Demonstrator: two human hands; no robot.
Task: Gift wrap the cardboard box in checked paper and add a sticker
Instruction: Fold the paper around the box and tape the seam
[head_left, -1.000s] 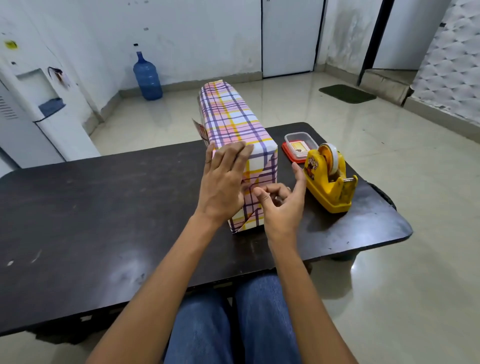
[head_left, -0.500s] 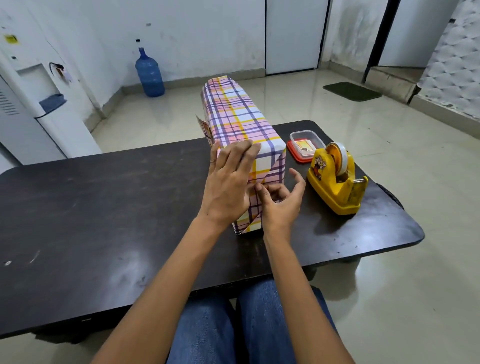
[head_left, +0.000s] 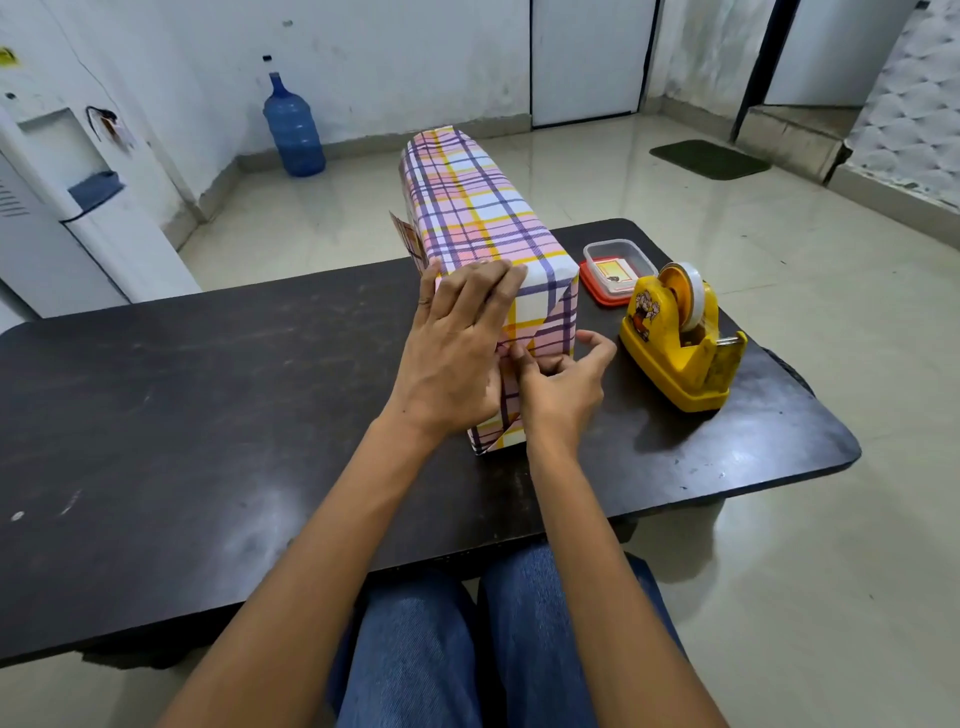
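- Pink, purple and yellow checked paper covers the cardboard box (head_left: 483, 223), which lies lengthwise on the dark table (head_left: 208, 415), right of its middle, with its near end facing the person.
- On that near end the paper is folded into diagonal flaps that meet across the face.
- The left hand (head_left: 457, 353) lies flat on the box's near end. Its fingers are straight and close together, their tips reach over the top edge, and the palm presses the paper against the end face.
- The right hand (head_left: 561, 384) is just beside the left, lower on the same face. Its thumb tip touches the folded flap and its fingers are curled toward the box's right edge; I cannot tell whether they pinch anything.
- A small printed card (head_left: 405, 236) sticks out from the far left side of the box.
- A yellow tape dispenser (head_left: 675, 343) with a roll of tape stands on the table to the right of the box, near the right hand but apart from it.
- Behind the dispenser sits a clear plastic container (head_left: 618, 270) on a red lid.
- On the floor beyond the table, a blue water bottle (head_left: 293, 130) stands by the wall, and a dark mat (head_left: 709, 158) lies at the right.
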